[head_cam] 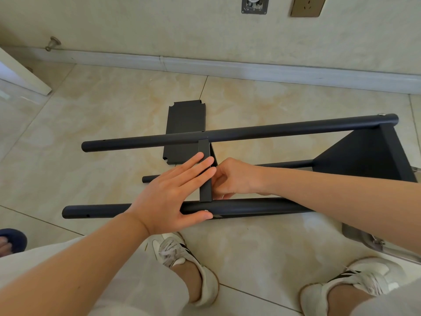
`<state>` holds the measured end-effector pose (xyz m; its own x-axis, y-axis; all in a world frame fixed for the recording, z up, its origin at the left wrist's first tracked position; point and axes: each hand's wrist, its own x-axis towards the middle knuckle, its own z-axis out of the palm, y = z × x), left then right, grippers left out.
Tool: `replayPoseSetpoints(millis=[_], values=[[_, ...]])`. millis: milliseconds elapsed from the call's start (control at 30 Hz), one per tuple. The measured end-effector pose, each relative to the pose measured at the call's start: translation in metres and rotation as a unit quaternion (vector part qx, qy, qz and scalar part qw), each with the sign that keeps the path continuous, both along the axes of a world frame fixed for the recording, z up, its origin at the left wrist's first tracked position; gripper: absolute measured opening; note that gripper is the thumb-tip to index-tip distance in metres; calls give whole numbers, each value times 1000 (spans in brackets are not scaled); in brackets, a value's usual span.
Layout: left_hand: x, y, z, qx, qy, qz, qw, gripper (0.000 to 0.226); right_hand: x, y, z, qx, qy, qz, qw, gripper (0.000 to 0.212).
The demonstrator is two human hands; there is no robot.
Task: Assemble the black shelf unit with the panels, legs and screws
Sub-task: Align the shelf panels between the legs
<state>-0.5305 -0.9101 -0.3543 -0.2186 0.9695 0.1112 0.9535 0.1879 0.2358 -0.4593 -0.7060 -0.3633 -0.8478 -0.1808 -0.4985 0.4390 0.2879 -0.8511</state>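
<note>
Shelf unit (364,153) on its side: your L hand (168,199) presses mid panel (205,187) w/ straight fingers; R hand (237,176) curls beside it, hold unclear.

Home room: marble-look floor tiles (262,106), skirting board (227,67), wall socket (307,5).

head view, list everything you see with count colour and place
legs: three visible, black, lying across the floor
end panel: one, black, fitted at right end
mid panel: one, black, edge-on between legs
loose panel: one, black, flat on floor behind
screws: two visible, silver, on far and near legs
wall plates: two, brass and silver, on wall
doorstop: one, silver, above skirting
slipper: one, blue, left edge
shoes: two, white, bottom
left hand: flat on mid panel, thumb against near leg
right hand: curled beside mid panel
</note>
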Motion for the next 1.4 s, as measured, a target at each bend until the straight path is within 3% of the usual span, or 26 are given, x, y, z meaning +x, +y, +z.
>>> replayPoseSetpoints(millis=[733, 1200, 1400], values=[[0, 1, 1, -5, 7, 3, 1000, 81, 3, 8, 5, -77, -78, -12, 994, 11], [0, 2, 0, -11, 13, 7, 1000, 81, 0, 10, -3, -82, -121, 7, 989, 22], [0, 2, 1, -11, 18, 9, 1000, 80, -1, 10, 0, -88, -150, 39, 984, 13]])
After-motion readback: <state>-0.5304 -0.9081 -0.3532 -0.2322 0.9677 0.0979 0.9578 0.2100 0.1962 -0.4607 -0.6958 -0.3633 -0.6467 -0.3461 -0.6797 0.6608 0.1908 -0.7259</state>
